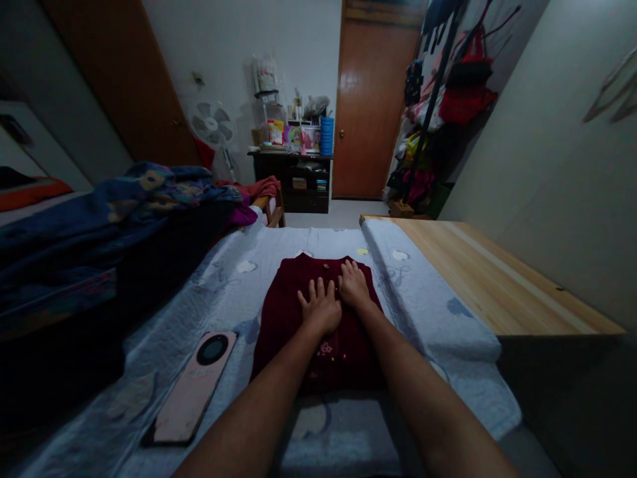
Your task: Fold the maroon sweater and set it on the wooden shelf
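Observation:
A dark red garment, folded into a rough rectangle, lies flat on the pale blue patterned bed sheet. It carries a small label near its far edge and a flower design nearer to me. My left hand rests on the middle of the garment, palm down with the fingers spread. Just to the right and a little farther away, my right hand presses on the cloth, its fingers stretched forward. Neither hand grips anything. Left of the garment lies a pink phone with a round dark camera ring.
Blue patterned and dark clothes are heaped along the left. A wooden board borders the bed on the right. Beyond the bed stand a dark cabinet, a white fan, a brown door and hanging bags.

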A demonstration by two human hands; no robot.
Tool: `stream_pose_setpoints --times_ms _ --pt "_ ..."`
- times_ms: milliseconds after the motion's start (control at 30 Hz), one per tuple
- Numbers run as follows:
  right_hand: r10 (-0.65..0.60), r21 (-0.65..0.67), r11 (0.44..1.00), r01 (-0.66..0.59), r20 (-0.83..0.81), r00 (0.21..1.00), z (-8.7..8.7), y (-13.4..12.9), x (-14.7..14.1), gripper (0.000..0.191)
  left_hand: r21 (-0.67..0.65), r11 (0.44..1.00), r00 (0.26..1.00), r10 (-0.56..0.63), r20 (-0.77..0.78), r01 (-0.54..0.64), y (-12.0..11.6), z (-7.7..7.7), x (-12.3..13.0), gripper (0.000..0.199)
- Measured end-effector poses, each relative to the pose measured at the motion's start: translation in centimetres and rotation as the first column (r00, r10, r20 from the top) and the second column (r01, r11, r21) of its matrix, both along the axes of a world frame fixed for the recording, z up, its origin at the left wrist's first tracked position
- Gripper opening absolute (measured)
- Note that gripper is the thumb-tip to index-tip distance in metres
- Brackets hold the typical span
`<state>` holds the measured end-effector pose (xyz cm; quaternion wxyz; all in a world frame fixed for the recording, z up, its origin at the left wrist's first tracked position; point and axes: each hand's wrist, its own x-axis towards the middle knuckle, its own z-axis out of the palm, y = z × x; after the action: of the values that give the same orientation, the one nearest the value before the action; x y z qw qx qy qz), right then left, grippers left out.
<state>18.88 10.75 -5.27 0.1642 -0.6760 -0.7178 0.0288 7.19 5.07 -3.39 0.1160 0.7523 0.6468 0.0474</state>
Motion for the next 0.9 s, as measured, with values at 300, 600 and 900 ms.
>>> stream_pose_setpoints --times_ms 300,600,900 --pt "0.037 -0.085 0.995 -0.044 -0.089 0.995 0.0 -5.0 0.0 0.058 -0.002 1.0 1.0 0.002 -0.017 -0.002 -0.4 0.4 0.1 0.061" --pt "0.059 -0.061 0.996 -0.064 -0.07 0.996 -0.2 -9.4 0.1 0.051 0.007 1.0 1.0 0.0 -0.011 0.0 -0.4 0.2 0.1 0.061" --pt "-0.054 -0.078 0.996 0.051 -0.039 0.998 0.6 -14.0 -0.1 0.051 0.02 1.0 1.0 0.005 -0.007 -0.005 -0.3 -0.4 -0.1 0.062"
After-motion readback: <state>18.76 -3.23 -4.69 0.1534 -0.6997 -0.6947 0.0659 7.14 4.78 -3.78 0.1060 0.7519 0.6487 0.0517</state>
